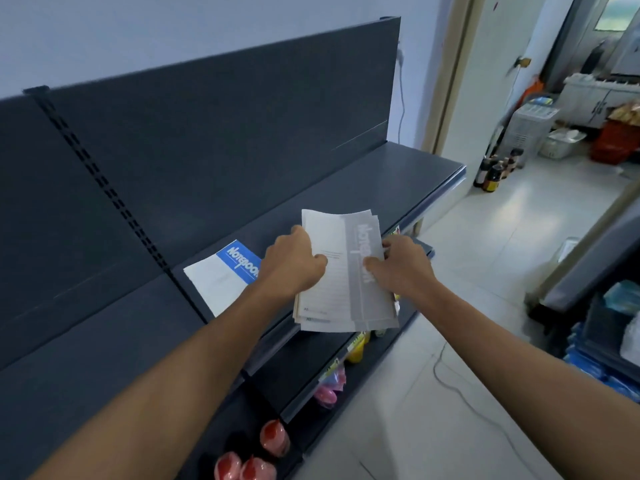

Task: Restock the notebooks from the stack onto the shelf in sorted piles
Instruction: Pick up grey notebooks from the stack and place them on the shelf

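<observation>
Early stage, by my read; one blue notebook (225, 277) lies on the top shelf (363, 181) at 9 o'clock of the hands; left hand (294, 263) and right hand (403, 266) both grip the grey-covered stack (343, 289) over the shelf's front edge; most sorting remains.

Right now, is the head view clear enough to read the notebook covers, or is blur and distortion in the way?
Head view: blue notebook lettering reads sharp; the grey-banded stack held by left hand and right hand is washed out and soft. Wide-angle lens bows the shelf; the doorway background is blurred.
</observation>
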`<control>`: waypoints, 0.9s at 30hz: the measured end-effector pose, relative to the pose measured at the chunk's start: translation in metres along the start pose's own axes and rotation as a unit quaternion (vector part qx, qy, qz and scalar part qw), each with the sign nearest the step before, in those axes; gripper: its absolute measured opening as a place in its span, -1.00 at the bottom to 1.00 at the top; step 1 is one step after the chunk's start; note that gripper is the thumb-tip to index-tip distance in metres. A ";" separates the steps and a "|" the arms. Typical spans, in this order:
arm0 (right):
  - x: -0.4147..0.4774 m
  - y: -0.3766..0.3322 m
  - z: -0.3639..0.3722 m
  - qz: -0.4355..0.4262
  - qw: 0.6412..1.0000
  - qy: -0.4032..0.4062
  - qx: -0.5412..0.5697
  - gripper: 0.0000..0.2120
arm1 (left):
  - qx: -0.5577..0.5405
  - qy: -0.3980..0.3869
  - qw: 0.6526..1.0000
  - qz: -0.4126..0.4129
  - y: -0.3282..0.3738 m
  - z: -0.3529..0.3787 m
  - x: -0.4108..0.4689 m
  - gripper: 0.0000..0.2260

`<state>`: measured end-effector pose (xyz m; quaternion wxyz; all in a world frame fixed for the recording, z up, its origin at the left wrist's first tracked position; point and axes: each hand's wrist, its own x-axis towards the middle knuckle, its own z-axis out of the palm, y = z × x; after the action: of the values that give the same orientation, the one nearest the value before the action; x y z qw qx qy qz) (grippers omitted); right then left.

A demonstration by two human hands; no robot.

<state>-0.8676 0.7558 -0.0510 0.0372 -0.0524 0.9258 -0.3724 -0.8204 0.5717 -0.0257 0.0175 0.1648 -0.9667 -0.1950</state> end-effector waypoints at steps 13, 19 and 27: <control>0.117 -0.004 0.019 -0.070 0.994 -0.083 -0.019 -0.75 | -0.013 0.052 0.994 -0.097 -0.002 0.027 0.078 -0.73; 0.164 -0.025 0.048 -0.117 0.985 -0.112 -0.065 -0.79 | -0.043 0.060 0.986 -0.150 -0.025 0.036 0.112 -0.72; 0.197 -0.051 0.088 -0.175 0.959 -0.176 -0.135 -0.84 | -0.063 0.076 0.961 -0.259 -0.052 0.052 0.120 -0.66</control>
<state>-1.0504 0.6344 -0.0844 0.1262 -0.2831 0.9227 -0.2294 -0.9231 0.5067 -0.0970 0.0506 0.4224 -0.8726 -0.2398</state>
